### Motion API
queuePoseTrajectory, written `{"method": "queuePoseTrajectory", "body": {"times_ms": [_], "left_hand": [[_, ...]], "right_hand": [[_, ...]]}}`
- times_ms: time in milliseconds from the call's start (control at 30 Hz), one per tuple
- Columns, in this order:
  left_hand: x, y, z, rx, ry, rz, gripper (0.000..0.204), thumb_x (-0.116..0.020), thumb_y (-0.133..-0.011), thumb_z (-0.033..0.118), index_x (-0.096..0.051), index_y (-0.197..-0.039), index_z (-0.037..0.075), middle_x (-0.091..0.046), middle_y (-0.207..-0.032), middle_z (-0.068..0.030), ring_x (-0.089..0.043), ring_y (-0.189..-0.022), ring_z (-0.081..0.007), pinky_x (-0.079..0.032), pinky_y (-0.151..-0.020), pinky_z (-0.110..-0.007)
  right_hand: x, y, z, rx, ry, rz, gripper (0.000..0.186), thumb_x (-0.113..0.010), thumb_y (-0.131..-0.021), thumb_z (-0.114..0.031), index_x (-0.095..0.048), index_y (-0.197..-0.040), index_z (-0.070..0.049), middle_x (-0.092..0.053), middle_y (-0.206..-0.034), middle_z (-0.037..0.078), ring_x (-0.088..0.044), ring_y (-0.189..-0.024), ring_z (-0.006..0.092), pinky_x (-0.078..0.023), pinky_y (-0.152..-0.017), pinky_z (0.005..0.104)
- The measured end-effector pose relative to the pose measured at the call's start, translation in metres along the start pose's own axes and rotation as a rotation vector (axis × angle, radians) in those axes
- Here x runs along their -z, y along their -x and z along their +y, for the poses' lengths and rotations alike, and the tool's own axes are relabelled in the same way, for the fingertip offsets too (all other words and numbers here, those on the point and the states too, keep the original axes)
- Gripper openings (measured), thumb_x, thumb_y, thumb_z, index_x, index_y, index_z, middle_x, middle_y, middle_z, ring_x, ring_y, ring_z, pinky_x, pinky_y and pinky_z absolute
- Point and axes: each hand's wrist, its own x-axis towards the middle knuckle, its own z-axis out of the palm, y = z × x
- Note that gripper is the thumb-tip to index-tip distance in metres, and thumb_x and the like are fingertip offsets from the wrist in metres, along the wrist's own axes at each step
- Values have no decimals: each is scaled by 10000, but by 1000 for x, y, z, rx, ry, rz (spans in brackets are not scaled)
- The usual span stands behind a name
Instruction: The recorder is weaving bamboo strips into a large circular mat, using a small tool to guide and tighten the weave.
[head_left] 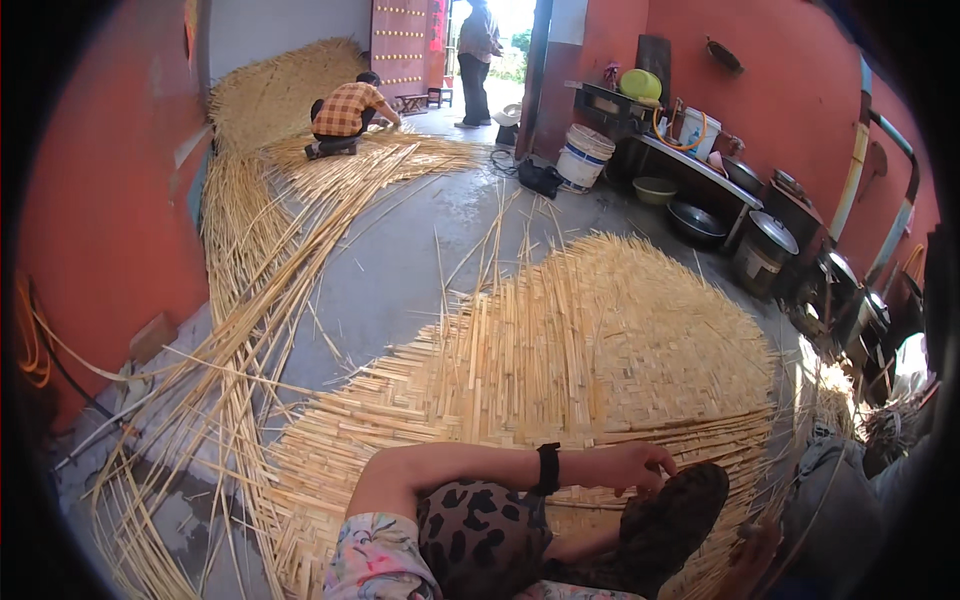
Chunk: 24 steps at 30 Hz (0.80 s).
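Note:
A large woven reed mat (650, 330) lies on the floor under and ahead of me, with loose strip ends along its left and far edges. My left arm, in a floral sleeve with a black wristband (548, 470), reaches across my knee to the right. My left hand (637, 468) is low over the mat beside my dark shoe (685, 515). Its fingers are curled inward, and what they hold, if anything, is hidden. At the lower right, in shadow, is my right hand (757, 552), near the mat's right edge; its fingers are too dim to read.
Long loose reeds (240, 360) spread along the left side. Farther back, a person in a checked shirt (345, 110) crouches on another mat; someone stands by the doorway (478, 60). Buckets (583, 160), a lidded pot (772, 235) and basins (697, 220) line the right wall.

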Motion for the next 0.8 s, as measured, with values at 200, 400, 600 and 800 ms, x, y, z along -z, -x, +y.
{"method": "queuePoseTrajectory", "body": {"times_ms": [200,400,600,800], "left_hand": [[-27,-52,11,-168,351,-281,484,-706,-870,98,-493,-1303,52,-558,-1244,-111,-610,-1012,-163,-564,-806,-307],[-22,-81,-32,-165,688,-249,189,-616,-955,27,-583,-1141,36,-648,-1164,-111,-623,-1150,-204,-529,-984,-322],[-39,-122,-36,-201,723,-110,168,-559,-988,27,-588,-1152,49,-660,-1139,-112,-642,-1105,-204,-544,-989,-341],[-23,-108,-24,-153,580,-42,141,-579,-983,47,-608,-1121,46,-674,-1109,-84,-654,-1033,-162,-569,-890,-302]], "right_hand": [[-90,33,77,63,100,-387,515,-694,-869,-169,-516,-1320,5,-627,-1162,160,-616,-1047,305,-485,-890,394],[-37,48,33,-184,155,-460,997,-843,-701,-168,-266,-1494,9,-458,-1377,245,-520,-1221,387,-466,-976,415],[-38,152,220,-777,-44,-731,804,-693,-876,-471,-311,-1540,-228,-396,-1523,209,-295,-1455,123,-265,-1146,546],[-31,141,206,-879,-37,-922,614,-648,-925,-383,-410,-1459,-194,-487,-1358,188,-416,-1301,181,-339,-1100,515]]}}
